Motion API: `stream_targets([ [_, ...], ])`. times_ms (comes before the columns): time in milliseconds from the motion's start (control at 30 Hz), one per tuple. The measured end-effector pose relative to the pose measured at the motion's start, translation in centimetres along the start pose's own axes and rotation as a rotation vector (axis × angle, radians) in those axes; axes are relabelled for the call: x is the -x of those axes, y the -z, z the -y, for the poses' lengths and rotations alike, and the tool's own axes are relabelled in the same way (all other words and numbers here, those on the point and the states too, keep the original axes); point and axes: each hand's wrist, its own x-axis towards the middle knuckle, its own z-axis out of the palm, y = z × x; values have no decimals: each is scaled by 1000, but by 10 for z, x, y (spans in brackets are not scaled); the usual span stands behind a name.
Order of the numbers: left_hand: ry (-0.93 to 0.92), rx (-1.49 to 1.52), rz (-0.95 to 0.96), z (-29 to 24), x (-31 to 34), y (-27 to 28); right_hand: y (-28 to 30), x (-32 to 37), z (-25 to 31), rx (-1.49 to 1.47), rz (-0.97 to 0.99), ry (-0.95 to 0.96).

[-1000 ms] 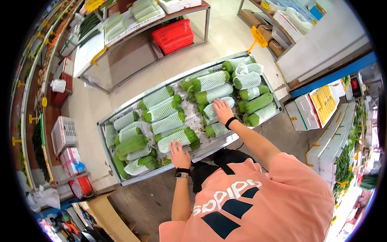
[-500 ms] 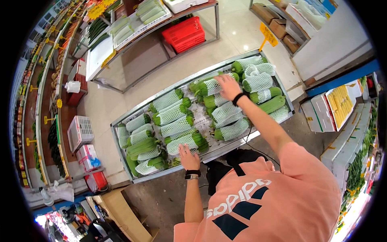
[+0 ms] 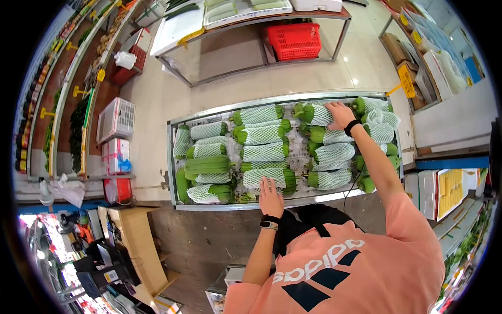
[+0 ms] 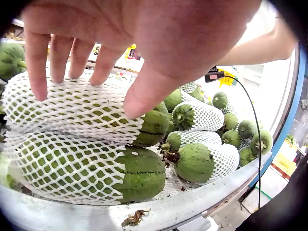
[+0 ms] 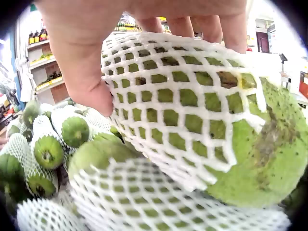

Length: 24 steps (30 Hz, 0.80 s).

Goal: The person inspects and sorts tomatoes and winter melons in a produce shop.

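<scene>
Green gourds in white foam nets lie in rows in a metal-edged tray. The left hand rests with spread, nearly straight fingers on a netted gourd at the tray's near edge; in the left wrist view that hand lies over the netted gourd, with a second one under it. At the far side of the tray, the right hand holds a netted gourd. The right wrist view shows the right hand's thumb and fingers curled round this gourd, which lies against another netted gourd.
A black cable hangs over the tray's near edge. Beyond the tray stands a table with a red basket under it. A yellow price sign stands at the tray's far right corner. Shelves line the left.
The head view has turned, so the tray lies level. The right hand has moved from a near gourd to one at the far side and grips it. The left hand stays on its gourd.
</scene>
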Motion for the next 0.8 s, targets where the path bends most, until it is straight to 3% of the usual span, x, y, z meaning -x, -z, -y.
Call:
stream_targets([
  [233,-31,40,9,9,0,6,15,-66,120,-79,-174,181],
  [433,-56,-21,17,17,1,0,-42,-147,210,86,-49,227],
  [567,-46,32,92,20,1,5,-80,-175,223,84,55,239],
  [800,-81,16,55,29,3,-3,-87,-150,208,-46,50,276],
])
